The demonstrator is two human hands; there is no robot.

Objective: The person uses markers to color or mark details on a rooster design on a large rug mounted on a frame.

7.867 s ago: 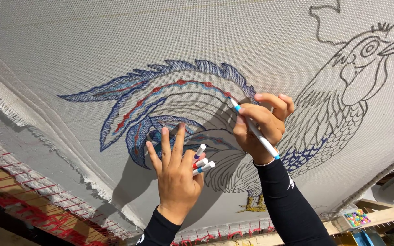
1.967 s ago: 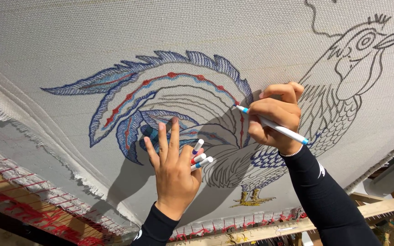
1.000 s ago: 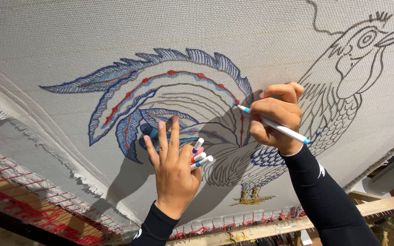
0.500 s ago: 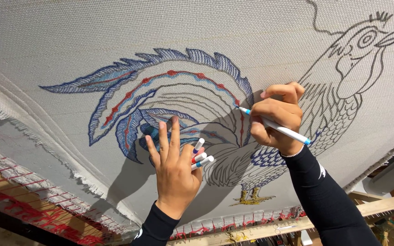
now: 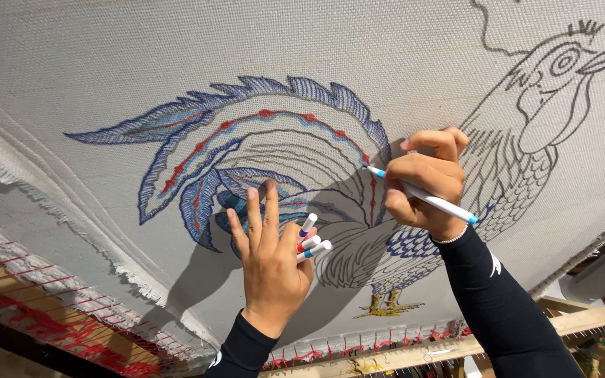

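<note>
A white marker with a blue tip (image 5: pixel 421 198) touches the pale woven canvas (image 5: pixel 106 63) at the rooster drawing's (image 5: pixel 330 168) tail, just where blue and red feathers meet plain outline. The right hand (image 5: pixel 425 185) is curled tightly round it. The left hand (image 5: pixel 271 259) lies flat on the cloth, fingers spread, pinching what look like three spare markers (image 5: pixel 311 239) between two fingers. Red threads (image 5: pixel 50 329) lace the frayed edge to a wooden frame (image 5: pixel 582 318)
</note>
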